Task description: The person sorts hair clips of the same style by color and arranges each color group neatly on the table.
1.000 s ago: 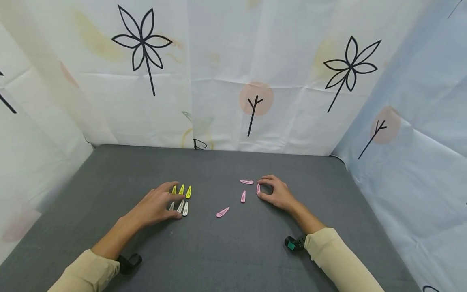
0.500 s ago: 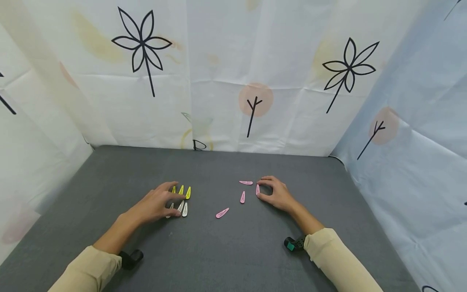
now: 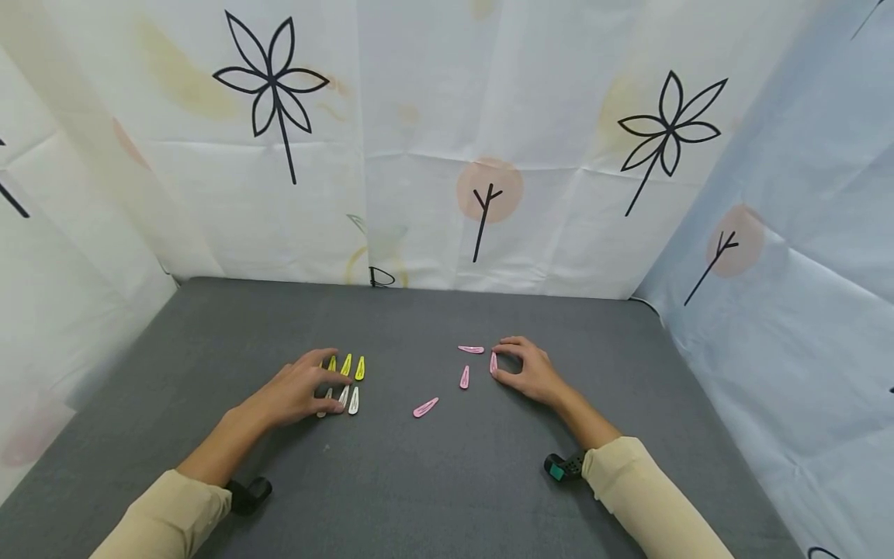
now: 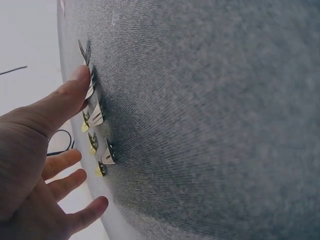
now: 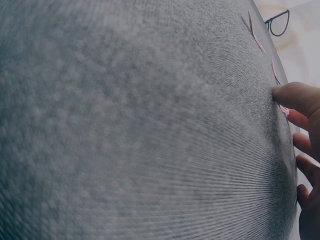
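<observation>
My left hand point(image 3: 299, 390) reaches over a group of hair clips. Thumb and forefinger pinch a white hair clip point(image 3: 344, 396) end to end; the other fingers stay spread in the left wrist view. Beside it lies another white clip point(image 3: 354, 401), with more partly under the hand. Behind them lie yellow hair clips point(image 3: 359, 368). My right hand point(image 3: 532, 369) pinches a pink hair clip point(image 3: 493, 362) lengthwise between thumb and forefinger, at the table. Three other pink clips lie to its left: one sideways point(image 3: 471, 349), one upright point(image 3: 464, 377), one slanted point(image 3: 425, 407).
The clips lie on a grey cloth-covered table point(image 3: 405, 481). White patterned curtains point(image 3: 419, 140) stand along its back and sides. A dark band point(image 3: 249, 495) sits at the left wrist and another point(image 3: 564, 467) at the right.
My left hand has shifted slightly to the left, with the middle white clip moving a little with it. The right hand keeps its place on the pink clip.
</observation>
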A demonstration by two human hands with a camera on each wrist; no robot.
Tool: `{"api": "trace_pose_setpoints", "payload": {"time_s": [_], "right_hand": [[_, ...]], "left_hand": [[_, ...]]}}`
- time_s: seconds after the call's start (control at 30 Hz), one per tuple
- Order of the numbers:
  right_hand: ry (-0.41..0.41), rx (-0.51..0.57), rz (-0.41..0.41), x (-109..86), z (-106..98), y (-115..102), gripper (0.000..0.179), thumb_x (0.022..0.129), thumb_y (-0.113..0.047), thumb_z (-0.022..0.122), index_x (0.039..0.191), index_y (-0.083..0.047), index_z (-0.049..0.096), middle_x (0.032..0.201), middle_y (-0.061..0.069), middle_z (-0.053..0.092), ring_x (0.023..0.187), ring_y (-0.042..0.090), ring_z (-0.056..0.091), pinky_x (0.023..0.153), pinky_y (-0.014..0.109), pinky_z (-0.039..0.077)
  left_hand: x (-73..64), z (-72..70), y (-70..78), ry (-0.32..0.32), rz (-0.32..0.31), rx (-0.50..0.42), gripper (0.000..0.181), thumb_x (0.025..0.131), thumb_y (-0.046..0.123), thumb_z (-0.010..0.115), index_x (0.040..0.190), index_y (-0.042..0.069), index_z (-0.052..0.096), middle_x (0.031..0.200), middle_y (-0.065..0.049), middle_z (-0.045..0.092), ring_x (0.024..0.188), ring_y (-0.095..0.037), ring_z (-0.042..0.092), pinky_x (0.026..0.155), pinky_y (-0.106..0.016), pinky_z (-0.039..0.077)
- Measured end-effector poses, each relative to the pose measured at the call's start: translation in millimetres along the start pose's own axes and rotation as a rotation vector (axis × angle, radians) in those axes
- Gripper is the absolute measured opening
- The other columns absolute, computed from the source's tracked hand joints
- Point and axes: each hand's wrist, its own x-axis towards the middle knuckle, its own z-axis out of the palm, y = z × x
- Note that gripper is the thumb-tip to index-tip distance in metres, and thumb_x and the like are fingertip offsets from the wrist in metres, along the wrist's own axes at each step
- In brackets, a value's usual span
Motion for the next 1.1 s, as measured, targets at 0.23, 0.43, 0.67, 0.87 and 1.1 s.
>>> {"api": "trace_pose_setpoints", "payload": {"time_s": [0.23,0.43,0.67,0.87,1.1], "right_hand": [[-0.004,-0.007,-0.004,-0.8,-1,0,0.039,0.086,-0.020,0.077,0.121,-0.003,0.070,0.133,0.019,0.057,0.128,0.040,0.050,0.105,0.061,0.034],[-0.004,-0.002,-0.004,-1.7,-2,-1,0.039,0.086,-0.020,0.077,0.121,-0.002,0.070,0.132,0.019,0.058,0.127,0.040,0.050,0.104,0.061,0.035],[-0.007,0.007,-0.008,-1.4,-2,-2,0.039,0.086,-0.020,0.077,0.121,-0.003,0.070,0.133,0.019,0.058,0.128,0.040,0.050,0.104,0.062,0.034],[-0.010,0.006,-0.010,-1.2,0,0,0.040,0.087,-0.020,0.077,0.122,-0.004,0.069,0.134,0.018,0.057,0.129,0.040,0.049,0.105,0.062,0.033],[-0.007,0.011,-0.014,-1.2,0,0,0.040,0.087,-0.020,0.077,0.123,-0.003,0.069,0.134,0.019,0.057,0.129,0.041,0.049,0.105,0.063,0.032]], "left_hand": [[-2.3,-2.0,2.9,0.044,0.011,-0.015,0.038,0.083,0.031,0.081,0.117,0.016,0.075,0.143,-0.027,0.047,0.132,-0.046,0.043,0.093,-0.068,0.040],[6.2,0.5,19.8,0.127,0.051,-0.011,0.035,0.083,0.027,0.082,0.113,0.012,0.075,0.141,-0.025,0.050,0.129,-0.044,0.047,0.093,-0.067,0.041],[24.2,13.6,49.1,0.141,0.202,-0.016,0.025,0.084,0.022,0.081,0.105,0.009,0.078,0.136,-0.023,0.055,0.126,-0.039,0.052,0.097,-0.059,0.044],[35.9,26.4,68.2,0.088,0.276,-0.026,0.018,0.083,0.023,0.082,0.098,0.013,0.078,0.134,-0.020,0.057,0.126,-0.036,0.053,0.099,-0.054,0.045],[40.0,35.2,81.1,0.058,0.279,-0.053,0.016,0.083,0.023,0.082,0.096,0.014,0.078,0.132,-0.018,0.058,0.125,-0.035,0.054,0.096,-0.056,0.045]]}}
